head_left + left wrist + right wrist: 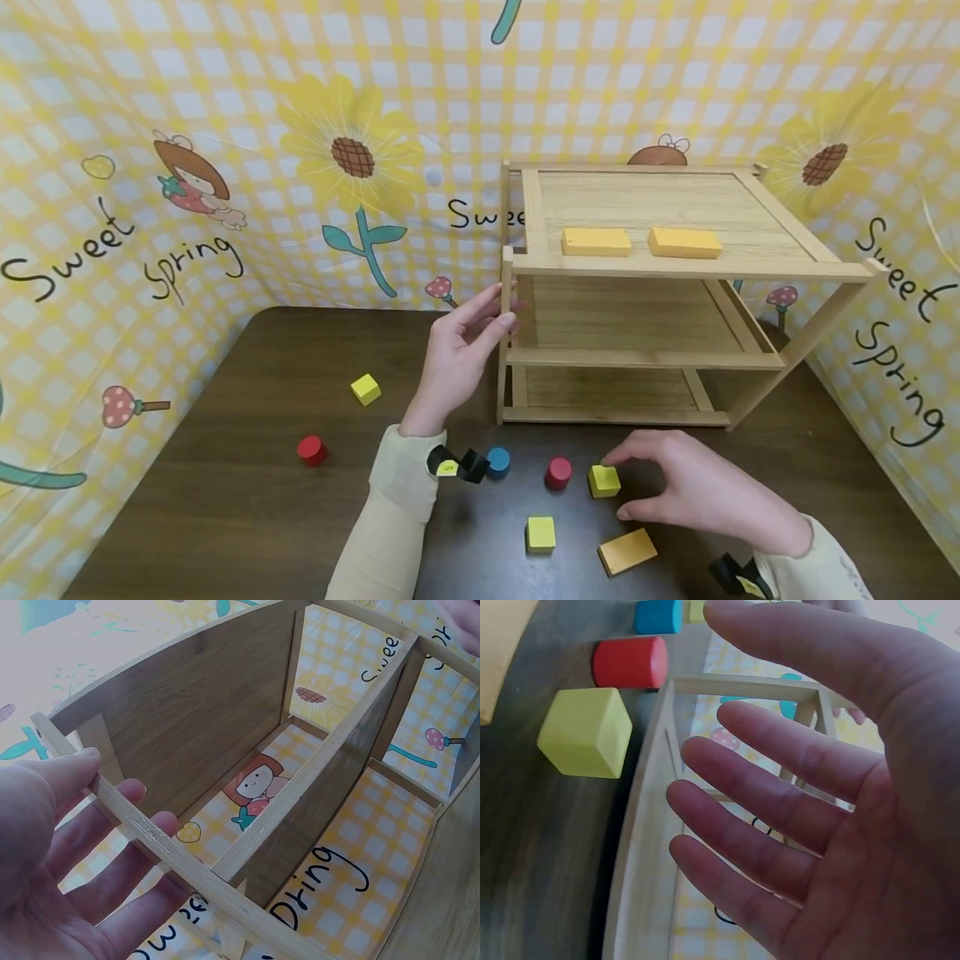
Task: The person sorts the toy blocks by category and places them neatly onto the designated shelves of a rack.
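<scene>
My left hand [457, 350] grips the front left post of a wooden shelf rack [645, 360], thumb on the near side and fingers behind it, as the left wrist view shows. Thumb and fingers spread apart, my right hand [697, 492] hovers beside a yellow cube [603, 481] on the table; its palm holds nothing in the right wrist view. A red cylinder [558, 473] and a blue cylinder [498, 462] stand to the left of that cube. Closer to me lie a second yellow cube [540, 535] and an orange rectangular block [627, 552].
Two orange blocks, one at left [596, 242] and one at right [685, 243], lie on the rack's top shelf. Farther left on the dark table [225, 500] are a yellow cube [366, 389] and a red cylinder [312, 451]. Checked cloth [450, 100] hangs behind.
</scene>
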Demonstrator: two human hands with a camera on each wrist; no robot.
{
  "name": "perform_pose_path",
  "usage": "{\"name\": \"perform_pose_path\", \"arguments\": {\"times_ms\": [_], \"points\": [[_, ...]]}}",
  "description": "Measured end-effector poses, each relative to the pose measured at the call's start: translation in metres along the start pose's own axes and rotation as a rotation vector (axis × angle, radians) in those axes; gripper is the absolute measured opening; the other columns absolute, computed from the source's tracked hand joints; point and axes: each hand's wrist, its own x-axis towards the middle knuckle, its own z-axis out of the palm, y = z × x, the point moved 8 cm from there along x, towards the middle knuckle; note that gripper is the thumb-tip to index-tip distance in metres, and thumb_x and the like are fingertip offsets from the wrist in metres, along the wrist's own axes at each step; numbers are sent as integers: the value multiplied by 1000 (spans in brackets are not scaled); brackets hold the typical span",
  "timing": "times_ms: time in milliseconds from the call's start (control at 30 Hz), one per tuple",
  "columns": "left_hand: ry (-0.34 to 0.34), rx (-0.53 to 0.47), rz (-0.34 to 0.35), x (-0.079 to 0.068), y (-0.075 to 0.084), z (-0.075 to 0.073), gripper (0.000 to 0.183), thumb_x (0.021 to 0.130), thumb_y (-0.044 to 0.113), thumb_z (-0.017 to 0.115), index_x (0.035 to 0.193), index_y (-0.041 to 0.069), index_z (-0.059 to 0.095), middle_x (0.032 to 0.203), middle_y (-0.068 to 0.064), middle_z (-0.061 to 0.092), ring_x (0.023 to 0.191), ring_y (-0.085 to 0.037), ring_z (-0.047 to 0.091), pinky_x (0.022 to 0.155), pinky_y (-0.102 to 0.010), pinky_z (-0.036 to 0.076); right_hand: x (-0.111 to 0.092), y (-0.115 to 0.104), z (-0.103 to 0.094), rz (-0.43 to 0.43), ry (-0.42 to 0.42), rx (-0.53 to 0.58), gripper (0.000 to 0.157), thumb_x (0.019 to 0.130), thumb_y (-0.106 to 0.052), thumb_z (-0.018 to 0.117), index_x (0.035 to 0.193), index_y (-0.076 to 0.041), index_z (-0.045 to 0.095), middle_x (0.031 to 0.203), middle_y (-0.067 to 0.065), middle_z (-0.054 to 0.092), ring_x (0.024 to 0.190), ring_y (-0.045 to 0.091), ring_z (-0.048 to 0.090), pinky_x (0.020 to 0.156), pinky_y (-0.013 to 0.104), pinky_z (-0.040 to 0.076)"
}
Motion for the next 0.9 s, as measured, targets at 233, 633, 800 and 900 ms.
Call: {"name": "perform_pose_path", "arguments": {"times_ms": [233, 633, 800, 900], "points": [[0, 4, -2, 0, -1, 0, 44, 100, 11, 67, 143, 2, 58, 118, -10, 73, 101, -39, 69, 90, -37, 55, -2, 3, 14, 5, -25, 19, 41, 78, -31, 90, 114, -18, 75, 108, -13, 67, 99, 14, 65, 84, 39, 55], [1, -3, 4, 0, -1, -1, 44, 101, 10, 66, 143, 2, 57, 118, -11, 73, 103, -43, 68, 90, -37, 55, -2, 5, 33, 16, -74, 66, 43, 73, -29, 93, 111, -20, 76, 103, -16, 66, 90, 9, 61, 77, 34, 54], [1, -1, 5, -1, -1, 0, 43, 101, 11, 66, 143, 2, 58, 117, -12, 73, 103, -43, 68, 90, -37, 55, -4, 5, 42, 28, -111, 103, 41, 72, -29, 93, 109, -21, 76, 104, -18, 66, 90, 7, 60, 79, 34, 54], [2, -3, 6, -1, -2, 0, 43, 101, 11, 66, 142, 2, 58, 117, -12, 73, 103, -40, 68, 90, -37, 55, -5, 5, 47, 30, -136, 129, 40, 72, -31, 93, 107, -23, 76, 104, -19, 66, 90, 5, 60, 78, 33, 53]]}}
